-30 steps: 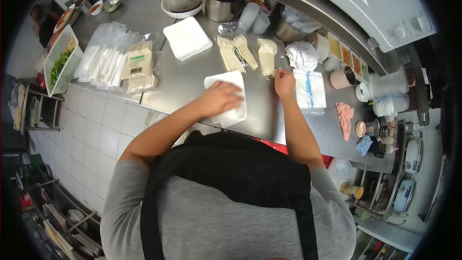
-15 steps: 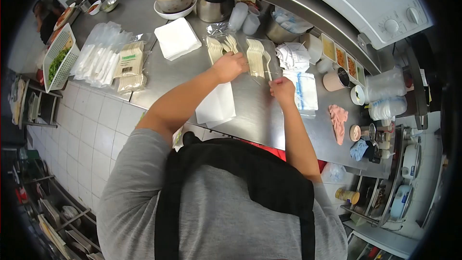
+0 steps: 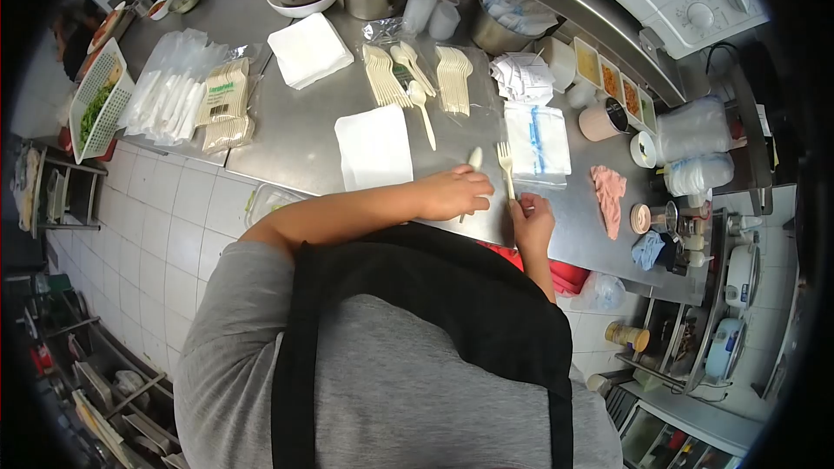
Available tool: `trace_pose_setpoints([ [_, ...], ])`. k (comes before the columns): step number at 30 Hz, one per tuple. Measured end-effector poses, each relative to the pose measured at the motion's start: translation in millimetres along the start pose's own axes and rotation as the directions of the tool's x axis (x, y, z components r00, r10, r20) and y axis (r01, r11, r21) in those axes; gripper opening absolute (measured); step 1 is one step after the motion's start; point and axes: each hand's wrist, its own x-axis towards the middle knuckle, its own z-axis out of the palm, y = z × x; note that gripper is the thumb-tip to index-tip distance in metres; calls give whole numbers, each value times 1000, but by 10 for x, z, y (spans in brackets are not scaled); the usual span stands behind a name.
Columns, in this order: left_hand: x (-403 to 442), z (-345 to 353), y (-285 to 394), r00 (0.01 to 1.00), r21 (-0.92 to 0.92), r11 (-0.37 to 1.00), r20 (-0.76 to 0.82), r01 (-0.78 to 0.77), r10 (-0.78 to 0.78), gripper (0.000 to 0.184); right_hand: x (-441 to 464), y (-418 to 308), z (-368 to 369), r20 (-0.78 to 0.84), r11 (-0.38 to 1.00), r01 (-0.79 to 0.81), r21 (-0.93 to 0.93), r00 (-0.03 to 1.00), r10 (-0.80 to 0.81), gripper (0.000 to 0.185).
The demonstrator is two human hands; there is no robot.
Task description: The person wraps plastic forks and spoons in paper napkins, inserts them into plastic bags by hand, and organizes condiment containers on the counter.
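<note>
My left hand (image 3: 453, 194) is closed around a pale spoon (image 3: 475, 157), whose bowl shows above the fingers and whose handle tip pokes out below. Beside it, my right hand (image 3: 532, 215) pinches the lower handle of a pale fork (image 3: 506, 159), tines pointing away from me. Both hands are low over the steel counter (image 3: 287, 143) near its front edge. A loose spoon (image 3: 420, 108) lies beyond my left hand, its bowl by an open pack of cutlery (image 3: 385, 78). A second cutlery pile (image 3: 453, 78) sits right of that pack. White paper (image 3: 373, 148) lies left of the loose spoon.
A napkin stack (image 3: 310, 50), bagged cutlery (image 3: 228, 104) and plastic sleeves (image 3: 169, 91) are on the left. Folded plastic bags (image 3: 537, 141), paper slips (image 3: 521, 78), a pink cloth (image 3: 608, 200) and food containers (image 3: 611, 82) are on the right. A person stands at far left.
Both hands have drawn back from the cutlery packs to the counter's front edge. The left has a spoon, and the right's fork now shows clearly. A loose spoon now lies before the packs.
</note>
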Motion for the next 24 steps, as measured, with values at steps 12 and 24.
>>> trace_pose_setpoints([
  [12, -567, -727, -124, 945, 282, 919, 97, 275, -313, 11, 117, 38, 98, 34, 989, 43, -139, 999, -39, 18],
  [24, -792, -439, 365, 945, 154, 932, -53, 327, -323, 54, -44, 227, 40, 91, 991, -79, 112, 993, 69, 16],
])
